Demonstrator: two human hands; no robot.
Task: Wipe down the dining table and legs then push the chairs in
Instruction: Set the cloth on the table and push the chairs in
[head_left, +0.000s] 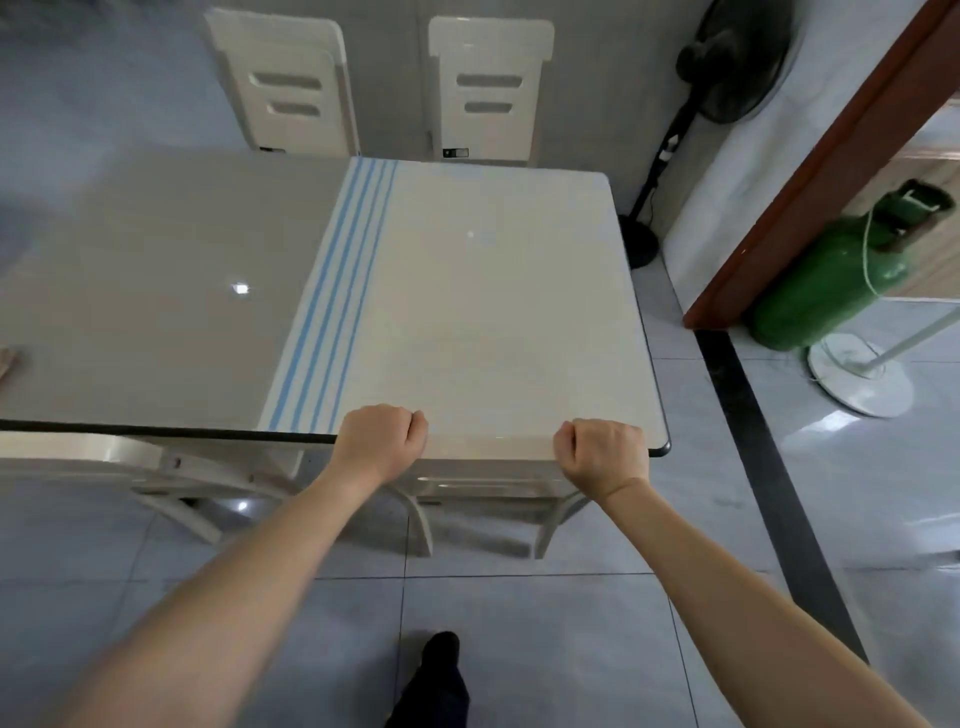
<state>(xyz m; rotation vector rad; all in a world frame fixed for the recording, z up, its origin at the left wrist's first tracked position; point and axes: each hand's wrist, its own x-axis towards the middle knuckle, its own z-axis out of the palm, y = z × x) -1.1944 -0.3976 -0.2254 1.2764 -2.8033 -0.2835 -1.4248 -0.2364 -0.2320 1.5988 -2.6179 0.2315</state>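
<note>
Chair (483, 488): left hand (382, 439), right hand (602, 452) grip it (knuckles up).

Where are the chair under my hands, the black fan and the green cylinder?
near chair (491, 451): head view, on its pale top rail.
black fan (743, 57): head view, on the middle of its grille.
green cylinder (831, 275): head view, on its rounded body.
</note>
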